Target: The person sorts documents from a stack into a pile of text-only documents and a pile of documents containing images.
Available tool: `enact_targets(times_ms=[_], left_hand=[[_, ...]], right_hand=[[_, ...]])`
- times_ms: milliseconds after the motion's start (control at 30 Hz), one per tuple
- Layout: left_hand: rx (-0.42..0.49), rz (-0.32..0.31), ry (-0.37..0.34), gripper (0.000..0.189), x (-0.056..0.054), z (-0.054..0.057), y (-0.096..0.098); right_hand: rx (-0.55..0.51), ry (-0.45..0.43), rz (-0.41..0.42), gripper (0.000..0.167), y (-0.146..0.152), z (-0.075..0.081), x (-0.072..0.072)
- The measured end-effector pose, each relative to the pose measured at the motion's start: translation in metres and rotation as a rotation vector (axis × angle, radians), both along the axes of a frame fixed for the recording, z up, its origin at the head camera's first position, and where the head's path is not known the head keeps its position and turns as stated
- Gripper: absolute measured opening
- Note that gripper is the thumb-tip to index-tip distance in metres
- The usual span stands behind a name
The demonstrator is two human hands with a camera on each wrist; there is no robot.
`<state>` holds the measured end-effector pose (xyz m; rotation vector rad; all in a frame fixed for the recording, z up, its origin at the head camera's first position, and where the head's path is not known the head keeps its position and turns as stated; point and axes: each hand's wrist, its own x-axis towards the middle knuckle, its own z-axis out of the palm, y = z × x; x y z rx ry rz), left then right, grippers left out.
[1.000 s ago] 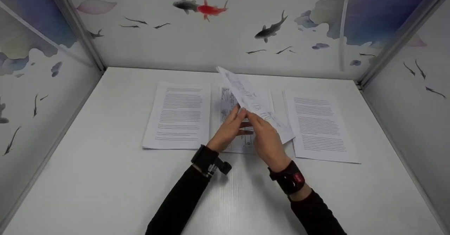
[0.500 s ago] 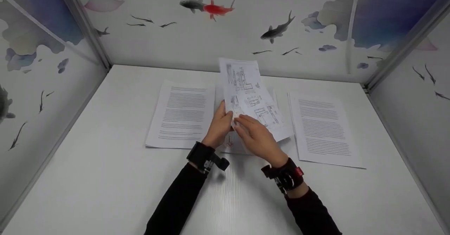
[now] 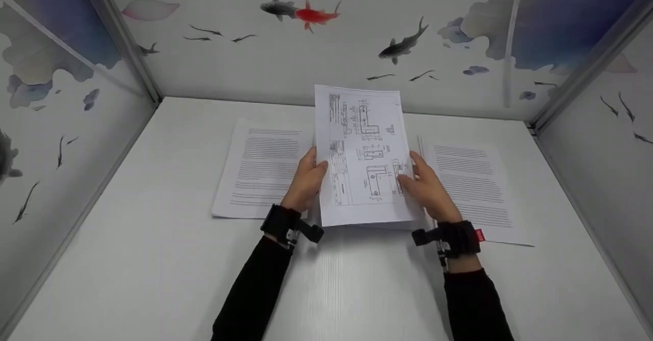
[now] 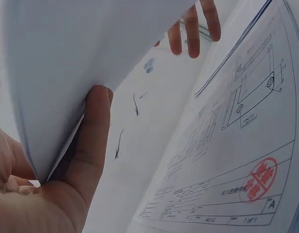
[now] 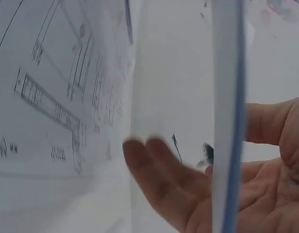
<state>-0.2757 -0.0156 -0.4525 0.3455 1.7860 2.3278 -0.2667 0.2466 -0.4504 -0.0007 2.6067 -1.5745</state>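
Observation:
Paper printed with a technical drawing point(image 3: 357, 183) is held up over the middle of the table, its printed face towards me; how many sheets it has I cannot tell. My left hand point(image 3: 304, 180) grips its left edge, thumb in front. At the right edge, my right hand point(image 3: 428, 188) holds it between a thumb in front and fingers behind, and those fingers point(image 5: 164, 179) show past the paper's edge point(image 5: 232, 116) in the right wrist view. Beneath lies another drawing sheet point(image 4: 207, 160) with a red stamp point(image 4: 260, 180), seen in the left wrist view.
Text-printed pages lie on both sides: a left stack point(image 3: 265, 167) and a right stack point(image 3: 469, 188). The white table point(image 3: 347, 290) is bounded by panels, and the back panel point(image 3: 229, 70) with painted fish stands close behind the held paper.
The drawing paper has swung from a slant to nearly upright and square to me. My right hand has moved from beside the left hand to the paper's right edge.

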Motion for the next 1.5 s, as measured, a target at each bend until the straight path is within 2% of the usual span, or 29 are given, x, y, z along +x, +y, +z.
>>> enact_targets(times_ms=[133, 233, 367, 500, 667, 800, 967, 1167, 1333, 1400, 1500], left_hand=[[-0.016, 0.009, -0.026, 0.043, -0.003, -0.009, 0.001], [-0.043, 0.003, -0.029, 0.046, -0.004, -0.012, 0.002], [-0.054, -0.030, -0.032, 0.054, -0.004, -0.016, 0.003], [-0.123, -0.057, -0.078, 0.058, -0.003, -0.016, 0.002], [-0.325, -0.065, -0.129, 0.060, -0.002, -0.016, 0.000], [-0.440, -0.066, -0.081, 0.062, -0.002, -0.021, 0.004], [-0.516, -0.064, -0.006, 0.066, 0.000, -0.027, 0.010], [-0.507, -0.052, 0.010, 0.071, 0.002, -0.033, 0.015], [-0.503, -0.050, 0.058, 0.071, 0.004, -0.034, 0.017], [-0.565, -0.022, 0.073, 0.066, 0.005, -0.033, 0.016], [-0.714, 0.024, 0.072, 0.060, 0.005, -0.027, 0.016]], right_hand=[[-0.209, -0.077, 0.035, 0.070, 0.007, 0.001, 0.005], [-0.272, -0.061, 0.048, 0.073, 0.008, 0.000, 0.008], [-0.257, -0.007, 0.013, 0.074, 0.007, -0.003, 0.007], [-0.226, 0.018, -0.064, 0.074, 0.007, -0.006, 0.003], [-0.198, -0.014, -0.109, 0.073, 0.008, -0.011, 0.000], [-0.156, -0.067, -0.066, 0.069, 0.009, -0.016, -0.001], [-0.219, -0.084, 0.020, 0.066, 0.009, -0.021, -0.002], [-0.191, -0.059, 0.113, 0.059, 0.007, -0.025, -0.001], [-0.133, -0.040, 0.163, 0.057, 0.004, -0.029, -0.003], [-0.090, -0.064, 0.150, 0.059, 0.003, -0.029, -0.003], [-0.044, -0.126, 0.111, 0.060, 0.003, -0.028, -0.004]])
